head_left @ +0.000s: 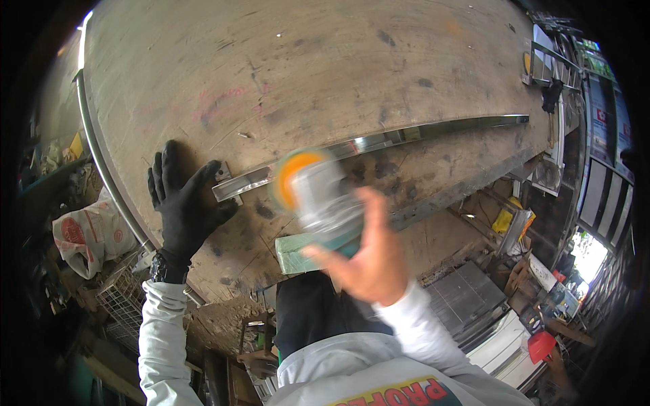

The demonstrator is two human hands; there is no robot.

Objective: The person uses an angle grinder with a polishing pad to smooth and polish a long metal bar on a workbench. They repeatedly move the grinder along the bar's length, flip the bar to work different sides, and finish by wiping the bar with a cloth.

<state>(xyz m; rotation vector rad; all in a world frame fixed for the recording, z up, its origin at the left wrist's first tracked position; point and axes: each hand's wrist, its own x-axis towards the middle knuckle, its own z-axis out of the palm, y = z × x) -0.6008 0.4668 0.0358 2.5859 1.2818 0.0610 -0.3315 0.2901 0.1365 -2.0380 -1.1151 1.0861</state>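
Observation:
My left hand (pixel 183 203), in a black glove, rests on the worn wooden tabletop with its fingers spread. Its thumb and index finger lie beside the near-left end of a long, shiny metal bar (pixel 399 135), which runs away to the right. My bare right hand (pixel 376 260) grips an angle grinder (pixel 325 196), blurred by motion. The grinder's orange and yellow disc (pixel 296 177) is over or against the bar near its left end; I cannot tell if they touch. Close to my body, a pale green block (pixel 294 254) sits at the table's front edge.
A metal tube (pixel 98 145) borders the tabletop (pixel 325 74) on the left. Beyond it are a white plastic bag (pixel 95 233) and a wire basket (pixel 125 298). Metal frames (pixel 555 64) stand at the far right. Below them lie a dark tiled panel (pixel 464 294) and a red container (pixel 540 346).

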